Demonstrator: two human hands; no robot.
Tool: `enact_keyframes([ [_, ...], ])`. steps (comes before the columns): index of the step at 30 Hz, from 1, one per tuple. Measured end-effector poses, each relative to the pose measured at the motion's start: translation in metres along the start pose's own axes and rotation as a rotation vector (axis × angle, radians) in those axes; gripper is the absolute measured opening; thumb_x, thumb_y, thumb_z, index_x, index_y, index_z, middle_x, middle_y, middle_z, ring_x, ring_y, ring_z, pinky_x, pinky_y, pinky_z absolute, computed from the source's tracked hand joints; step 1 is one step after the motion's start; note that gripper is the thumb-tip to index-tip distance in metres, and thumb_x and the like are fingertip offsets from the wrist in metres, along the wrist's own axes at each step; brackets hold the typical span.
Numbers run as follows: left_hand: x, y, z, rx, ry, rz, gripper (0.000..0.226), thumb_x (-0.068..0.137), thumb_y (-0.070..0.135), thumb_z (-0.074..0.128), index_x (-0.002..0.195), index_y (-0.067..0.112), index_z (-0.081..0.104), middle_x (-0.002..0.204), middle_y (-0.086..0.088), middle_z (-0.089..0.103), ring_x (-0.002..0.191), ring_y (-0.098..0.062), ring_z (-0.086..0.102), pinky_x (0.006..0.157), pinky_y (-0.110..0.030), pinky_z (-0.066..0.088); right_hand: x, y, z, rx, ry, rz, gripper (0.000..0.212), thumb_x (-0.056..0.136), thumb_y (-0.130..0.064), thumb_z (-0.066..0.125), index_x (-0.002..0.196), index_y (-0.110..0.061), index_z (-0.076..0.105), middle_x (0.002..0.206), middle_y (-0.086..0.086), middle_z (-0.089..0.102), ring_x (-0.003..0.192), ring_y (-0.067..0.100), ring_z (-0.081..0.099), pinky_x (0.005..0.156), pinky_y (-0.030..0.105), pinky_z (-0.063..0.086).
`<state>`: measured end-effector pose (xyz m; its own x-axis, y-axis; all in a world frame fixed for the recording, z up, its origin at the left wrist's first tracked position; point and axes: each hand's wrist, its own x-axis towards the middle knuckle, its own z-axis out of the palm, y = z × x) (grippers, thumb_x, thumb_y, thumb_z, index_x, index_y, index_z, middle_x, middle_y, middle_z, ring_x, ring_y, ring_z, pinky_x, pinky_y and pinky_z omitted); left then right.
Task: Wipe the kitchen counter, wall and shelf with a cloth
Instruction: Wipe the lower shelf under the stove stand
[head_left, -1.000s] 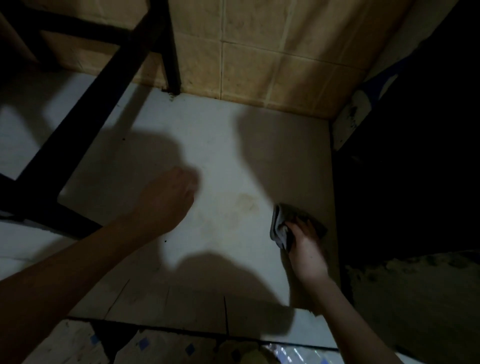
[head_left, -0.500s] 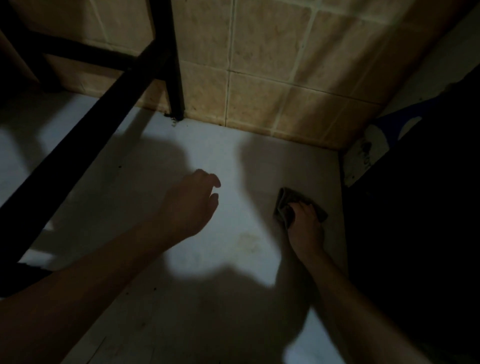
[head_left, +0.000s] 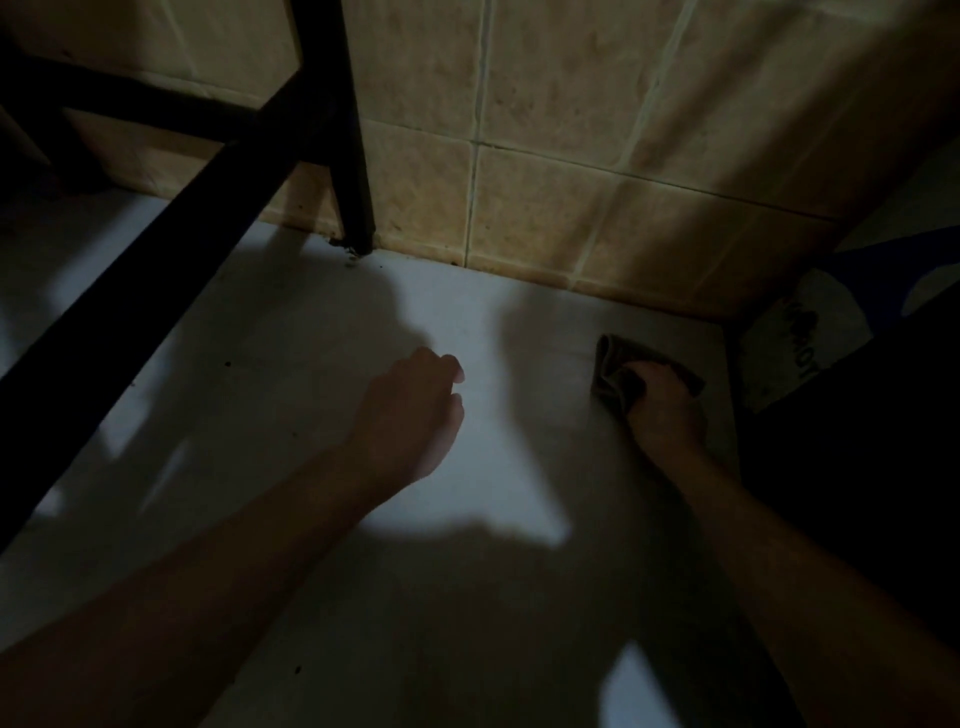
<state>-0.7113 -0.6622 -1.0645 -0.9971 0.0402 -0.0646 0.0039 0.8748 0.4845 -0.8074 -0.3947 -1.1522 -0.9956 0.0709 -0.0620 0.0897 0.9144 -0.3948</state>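
Note:
A dark grey cloth (head_left: 615, 371) lies bunched on the pale kitchen counter (head_left: 498, 322) near its back right corner. My right hand (head_left: 662, 410) grips the cloth and presses it down on the surface. My left hand (head_left: 410, 415) hovers over the middle of the counter with loosely curled fingers and holds nothing. The beige tiled wall (head_left: 550, 156) rises behind the counter. A black metal shelf frame (head_left: 353, 130) stands at the back left, one leg meeting the counter at the wall.
A slanted black bar of the frame (head_left: 156, 291) crosses the left side above the counter. Beyond the counter's right edge is a dark area with a white and blue printed object (head_left: 800, 338). Small dark specks lie near the frame's leg (head_left: 353, 257).
My right hand has pushed the cloth away from me toward the back right corner by the wall. My left hand has moved forward too, and the view has shifted toward the wall.

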Motion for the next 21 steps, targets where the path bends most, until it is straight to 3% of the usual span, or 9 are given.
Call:
enact_keyframes([
  [3, -0.002, -0.017, 0.001, -0.019, 0.019, 0.011, 0.027, 0.092, 0.018, 0.052, 0.118, 0.011, 0.056, 0.118, -0.011, 0.055, 0.104, -0.027, 0.055, 0.092, -0.044, 0.045, 0.025, -0.002, -0.007, 0.045, 0.005, 0.021, 0.033, 0.096, -0.013, 0.046, 0.125, -0.009, 0.058, 0.133, 0.018, 0.055, 0.122, 0.036, 0.049, 0.105, 0.042, 0.035],
  [6, -0.003, -0.038, 0.004, 0.150, -0.032, 0.018, 0.033, 0.095, 0.026, 0.042, 0.126, 0.016, 0.049, 0.126, -0.007, 0.051, 0.114, -0.024, 0.049, 0.100, -0.038, 0.039, 0.041, -0.007, -0.012, 0.046, -0.011, 0.023, 0.033, 0.094, -0.009, 0.046, 0.124, -0.009, 0.059, 0.130, 0.019, 0.057, 0.119, 0.038, 0.051, 0.103, 0.044, 0.039],
  [9, -0.011, -0.048, 0.007, 0.174, -0.036, -0.017, 0.033, 0.095, 0.026, 0.040, 0.125, 0.017, 0.049, 0.127, -0.005, 0.050, 0.116, -0.024, 0.047, 0.099, -0.036, 0.038, 0.046, -0.025, -0.007, 0.038, -0.002, 0.017, 0.035, 0.093, -0.007, 0.046, 0.126, -0.013, 0.058, 0.131, 0.017, 0.057, 0.120, 0.036, 0.051, 0.101, 0.042, 0.039],
  [13, -0.024, -0.055, 0.006, 0.200, -0.064, -0.043, 0.053, 0.084, 0.036, 0.025, 0.127, 0.016, 0.049, 0.128, -0.007, 0.051, 0.116, -0.026, 0.049, 0.098, -0.035, 0.037, 0.046, -0.065, 0.008, 0.036, -0.086, -0.069, 0.041, 0.091, -0.006, 0.047, 0.130, -0.014, 0.056, 0.135, 0.013, 0.055, 0.125, 0.032, 0.049, 0.105, 0.038, 0.038],
  [16, -0.038, -0.063, 0.007, 0.216, -0.151, -0.111, 0.064, 0.083, 0.039, 0.017, 0.140, 0.018, 0.038, 0.146, -0.007, 0.040, 0.132, -0.024, 0.038, 0.108, -0.032, 0.026, 0.034, -0.104, 0.024, 0.033, -0.160, -0.214, 0.036, 0.091, -0.008, 0.049, 0.125, -0.014, 0.059, 0.130, 0.012, 0.058, 0.121, 0.031, 0.052, 0.100, 0.035, 0.039],
  [19, -0.056, -0.067, 0.013, 0.201, -0.169, -0.114, 0.047, 0.097, 0.034, 0.034, 0.142, 0.021, 0.036, 0.149, -0.003, 0.037, 0.136, -0.020, 0.034, 0.113, -0.032, 0.023, 0.017, -0.139, 0.040, 0.061, -0.204, -0.355, 0.024, 0.092, -0.015, 0.050, 0.109, -0.019, 0.067, 0.114, 0.008, 0.067, 0.107, 0.026, 0.060, 0.085, 0.026, 0.042],
  [21, -0.066, -0.069, 0.015, 0.246, -0.188, -0.062, 0.045, 0.098, 0.032, 0.037, 0.142, 0.024, 0.035, 0.149, 0.001, 0.037, 0.134, -0.017, 0.036, 0.111, -0.030, 0.027, 0.007, -0.157, 0.050, 0.023, -0.246, -0.438, 0.028, 0.092, -0.014, 0.049, 0.116, -0.018, 0.064, 0.119, 0.009, 0.064, 0.112, 0.027, 0.057, 0.096, 0.033, 0.044],
])
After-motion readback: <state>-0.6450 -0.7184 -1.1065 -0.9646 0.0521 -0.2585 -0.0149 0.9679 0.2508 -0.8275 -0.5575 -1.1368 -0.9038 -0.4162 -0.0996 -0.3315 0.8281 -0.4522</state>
